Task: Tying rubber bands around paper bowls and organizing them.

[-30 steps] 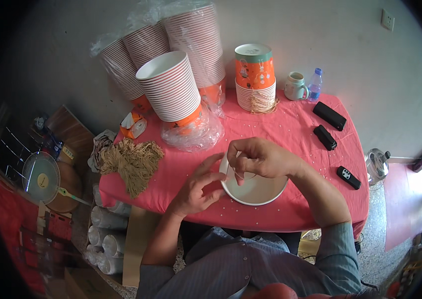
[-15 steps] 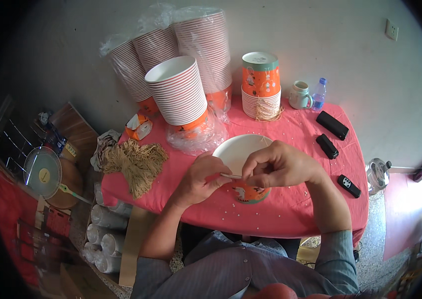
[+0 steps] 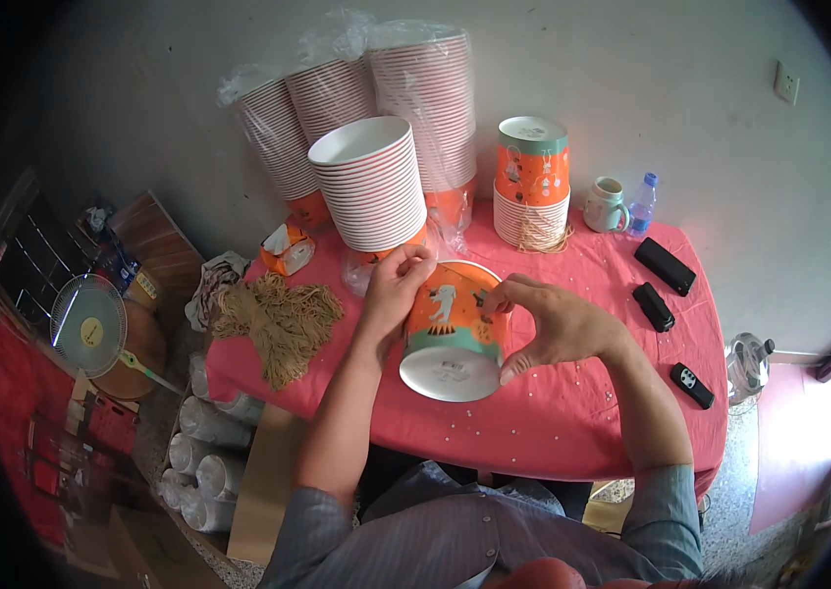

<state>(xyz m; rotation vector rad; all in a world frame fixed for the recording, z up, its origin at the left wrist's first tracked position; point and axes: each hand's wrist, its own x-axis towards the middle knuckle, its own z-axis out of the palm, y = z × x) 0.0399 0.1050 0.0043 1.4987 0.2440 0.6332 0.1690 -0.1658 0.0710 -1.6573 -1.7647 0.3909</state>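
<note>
An orange paper bucket (image 3: 455, 316) with a green band and white animal prints is tipped over in front of me, its white base turned toward me. My left hand (image 3: 398, 294) grips its left side near the rim, some fingers hidden behind it. On the other side my right hand (image 3: 562, 322) curves around the wall, thumb near the base edge and fingertips higher up. Whether any thin string is still in my fingers cannot be made out. To the left lies a bundle of tan strings (image 3: 283, 329).
Nested white-rimmed buckets (image 3: 368, 187) stand behind my left hand, with plastic-wrapped stacks (image 3: 425, 108) beyond. Farther right is an upside-down bucket stack (image 3: 531, 182) with strings, a mug (image 3: 607, 204), a bottle (image 3: 642, 204) and several black devices (image 3: 665, 266). White bits dot the red tablecloth (image 3: 572, 422).
The bucket stood with its opening up while my hands pinched a thin strip above it. Now it is tipped with its base toward me, and both hands are on its sides.
</note>
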